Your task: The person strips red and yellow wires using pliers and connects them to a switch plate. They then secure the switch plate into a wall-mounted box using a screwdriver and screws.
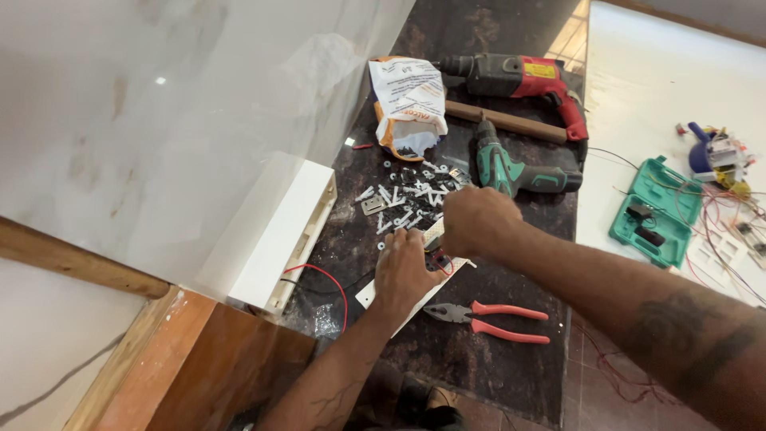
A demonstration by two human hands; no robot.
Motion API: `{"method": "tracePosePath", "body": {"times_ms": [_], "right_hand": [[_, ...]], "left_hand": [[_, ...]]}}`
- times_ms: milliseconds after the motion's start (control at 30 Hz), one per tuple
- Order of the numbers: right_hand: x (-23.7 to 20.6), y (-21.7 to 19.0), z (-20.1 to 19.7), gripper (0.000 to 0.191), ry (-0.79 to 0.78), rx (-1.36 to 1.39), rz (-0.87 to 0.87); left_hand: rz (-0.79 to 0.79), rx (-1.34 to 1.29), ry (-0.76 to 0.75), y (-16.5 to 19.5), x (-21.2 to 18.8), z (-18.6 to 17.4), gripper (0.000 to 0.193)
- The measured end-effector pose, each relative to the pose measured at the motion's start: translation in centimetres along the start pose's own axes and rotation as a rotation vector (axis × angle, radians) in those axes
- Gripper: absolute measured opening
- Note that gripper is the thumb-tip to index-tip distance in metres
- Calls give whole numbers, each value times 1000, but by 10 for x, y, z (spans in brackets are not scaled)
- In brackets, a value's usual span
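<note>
A person's two bare hands work over a dark, speckled stone counter, seen from above. The left hand [405, 267] lies palm down with its fingers pressing flat on a white switch plate [375, 294], which rests on the counter in front of the person and runs at a slant under both hands. The right hand [477, 221] is closed into a loose fist just above the far end of the same plate; whatever it grips is hidden by the fingers, so it cannot be told. Red and black wires [329, 277] curl out from under the left hand toward a white box [281, 235] standing at the foot of a pale marble wall. Just beyond the hands lies a scattered heap of small white plugs and metal screws [403, 199], and behind that an open paper bag [408, 104]. A green cordless drill [515, 169] lies beside the heap, with a wooden handle [511, 121] and a red and black hammer drill [523, 78] further back. Red-handled pliers [491, 313] lie on the counter just right of the plate, near the person. On the white floor to the right sits an open green tool case [656, 209], with a tangle of coloured wires [730, 187] past it.
</note>
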State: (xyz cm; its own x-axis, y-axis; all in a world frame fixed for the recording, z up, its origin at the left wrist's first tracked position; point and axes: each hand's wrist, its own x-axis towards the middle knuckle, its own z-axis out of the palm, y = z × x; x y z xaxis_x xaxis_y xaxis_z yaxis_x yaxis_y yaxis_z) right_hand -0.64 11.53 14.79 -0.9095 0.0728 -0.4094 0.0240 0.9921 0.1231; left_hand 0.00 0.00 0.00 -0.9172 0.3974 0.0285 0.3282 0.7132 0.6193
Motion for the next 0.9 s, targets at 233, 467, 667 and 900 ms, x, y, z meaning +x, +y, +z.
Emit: {"method": "tracePosePath", "body": {"times_ms": [233, 467, 667, 900], "right_hand": [[20, 25, 16, 26, 95, -644, -834], [4, 17, 25, 28, 26, 180, 170], [7, 29, 34, 16, 137, -159, -395], [1, 15, 20, 19, -50, -573, -602]], "left_hand": [[-110, -11, -35, 1, 4, -10, 97], [-98, -42, -29, 8, 6, -9, 75], [-87, -13, 47, 5, 2, -12, 76], [-132, -35, 3, 2, 2, -13, 73]]}}
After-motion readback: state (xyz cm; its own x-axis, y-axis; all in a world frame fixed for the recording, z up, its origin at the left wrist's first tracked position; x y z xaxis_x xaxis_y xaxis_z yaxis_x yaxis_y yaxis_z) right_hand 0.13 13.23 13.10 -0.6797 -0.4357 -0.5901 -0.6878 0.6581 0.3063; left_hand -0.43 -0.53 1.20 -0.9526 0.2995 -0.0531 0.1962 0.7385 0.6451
